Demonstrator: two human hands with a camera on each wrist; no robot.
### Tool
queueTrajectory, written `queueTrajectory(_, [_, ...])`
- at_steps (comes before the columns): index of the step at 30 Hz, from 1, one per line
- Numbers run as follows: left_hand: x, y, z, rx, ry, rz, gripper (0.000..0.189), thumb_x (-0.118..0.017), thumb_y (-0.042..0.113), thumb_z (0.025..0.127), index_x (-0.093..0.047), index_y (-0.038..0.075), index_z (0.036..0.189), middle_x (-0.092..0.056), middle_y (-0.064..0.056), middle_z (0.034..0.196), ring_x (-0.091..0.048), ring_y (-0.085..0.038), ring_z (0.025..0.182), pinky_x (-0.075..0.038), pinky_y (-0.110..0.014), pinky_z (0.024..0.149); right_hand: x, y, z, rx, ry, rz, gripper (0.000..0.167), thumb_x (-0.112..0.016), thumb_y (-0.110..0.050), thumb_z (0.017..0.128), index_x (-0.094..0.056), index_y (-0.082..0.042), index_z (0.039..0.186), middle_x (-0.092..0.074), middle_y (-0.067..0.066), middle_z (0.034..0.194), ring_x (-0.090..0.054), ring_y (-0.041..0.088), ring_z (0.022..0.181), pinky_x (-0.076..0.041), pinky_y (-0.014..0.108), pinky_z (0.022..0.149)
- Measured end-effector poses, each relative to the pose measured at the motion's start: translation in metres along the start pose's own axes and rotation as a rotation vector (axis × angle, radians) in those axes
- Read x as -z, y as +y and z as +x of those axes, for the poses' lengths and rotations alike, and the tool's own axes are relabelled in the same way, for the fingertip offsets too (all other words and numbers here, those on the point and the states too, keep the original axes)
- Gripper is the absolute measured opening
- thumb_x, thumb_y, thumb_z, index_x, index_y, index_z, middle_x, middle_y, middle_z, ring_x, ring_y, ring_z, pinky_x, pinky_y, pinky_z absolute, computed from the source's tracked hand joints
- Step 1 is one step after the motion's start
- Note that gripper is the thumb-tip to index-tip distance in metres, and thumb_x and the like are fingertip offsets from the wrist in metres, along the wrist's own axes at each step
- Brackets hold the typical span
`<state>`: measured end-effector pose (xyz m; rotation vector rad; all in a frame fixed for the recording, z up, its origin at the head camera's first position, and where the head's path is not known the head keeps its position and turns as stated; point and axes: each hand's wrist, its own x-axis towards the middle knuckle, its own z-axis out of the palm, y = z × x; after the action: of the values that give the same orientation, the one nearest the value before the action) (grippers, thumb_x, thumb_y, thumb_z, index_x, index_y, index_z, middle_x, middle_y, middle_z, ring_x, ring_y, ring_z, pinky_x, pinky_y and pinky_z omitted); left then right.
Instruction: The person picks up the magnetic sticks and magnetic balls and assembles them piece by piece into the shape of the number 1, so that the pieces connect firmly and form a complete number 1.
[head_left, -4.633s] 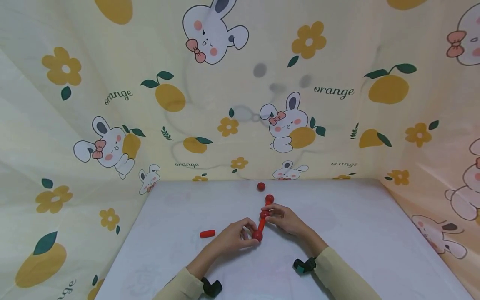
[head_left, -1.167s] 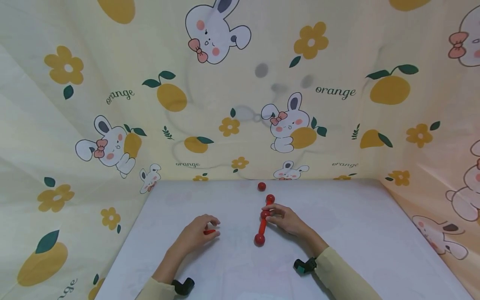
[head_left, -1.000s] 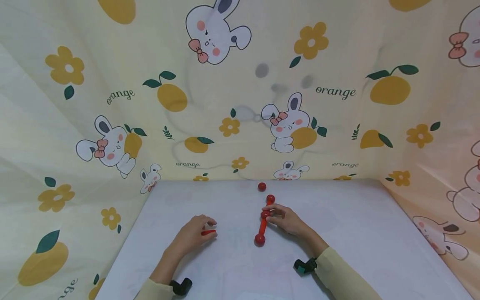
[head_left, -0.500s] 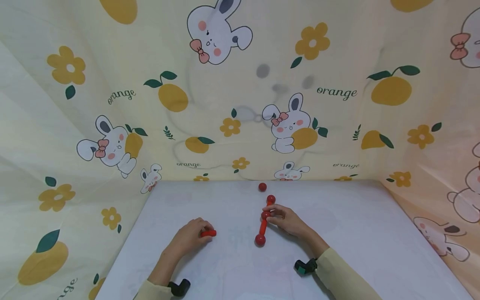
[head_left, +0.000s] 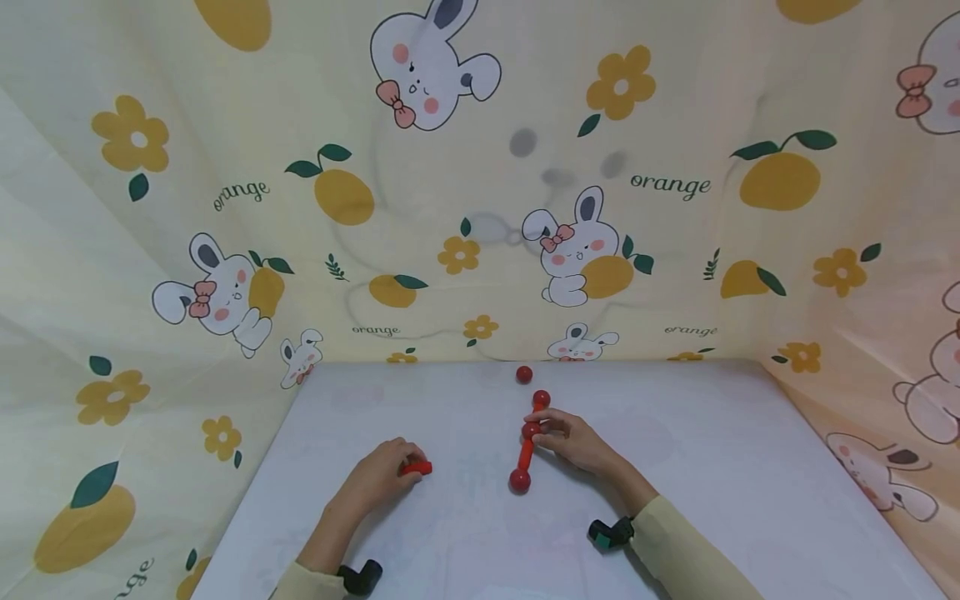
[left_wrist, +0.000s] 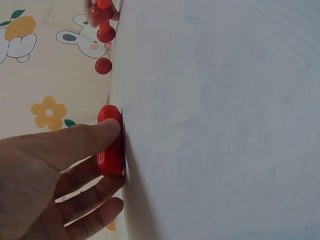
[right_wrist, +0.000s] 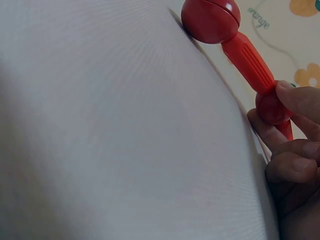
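Observation:
A short red rod (head_left: 422, 468) lies at the left hand (head_left: 381, 473), pinched between thumb and fingers. In the left wrist view the thumb presses on the rod's (left_wrist: 113, 157) upper part. To the right, three dark red balls and two red rods form a straight chain. Its near ball (head_left: 520, 480) rests on the table, joined by a ribbed rod (right_wrist: 250, 62) to the middle ball (head_left: 531, 431). The right hand (head_left: 576, 440) holds that middle ball between thumb and fingers, partly covering the second rod, which leads to the far ball (head_left: 541, 399).
A single loose red ball (head_left: 524, 375) lies beyond the chain, near the back edge of the white table (head_left: 660, 467). A patterned cloth (head_left: 420, 250) with rabbits and oranges hangs behind and at both sides. A black camera sits on each wrist.
The left hand has let go of the chain's near ball, moved left to the loose rod and now pinches it. The right hand has kept its hold on the middle ball.

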<state>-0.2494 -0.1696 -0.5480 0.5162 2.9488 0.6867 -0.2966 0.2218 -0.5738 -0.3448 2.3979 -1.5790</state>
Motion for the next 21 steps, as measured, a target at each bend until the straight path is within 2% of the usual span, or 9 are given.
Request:
queueTrajectory(11, [-0.001, 0.008, -0.001, -0.017, -0.008, -0.004, 0.024, -0.085, 0.025, 0.094, -0.074, 0.02, 0.114, -0.067, 0.009, 0.097, -0.06, -0.01, 0.089, -0.056, -0.037, 0.08, 0.0, 0.001, 0.001, -0.013, -0.002, -0.009, 0.04, -0.075, -0.03, 0.103, -0.069, -0.024, 0.142, -0.067, 0.004, 0.134, -0.054, 0.033, 0.132, -0.056, 0.038, 0.09])
queueTrajectory(21, [-0.003, 0.016, 0.003, 0.007, -0.106, -0.136, 0.024, -0.083, 0.033, 0.096, -0.073, 0.023, 0.116, -0.067, 0.012, 0.092, -0.059, -0.007, 0.083, -0.053, -0.034, 0.076, 0.0, 0.001, 0.0, 0.004, 0.001, -0.003, 0.039, -0.074, -0.028, 0.103, -0.069, -0.023, 0.142, -0.066, 0.007, 0.136, -0.055, 0.036, 0.133, -0.057, 0.042, 0.091])
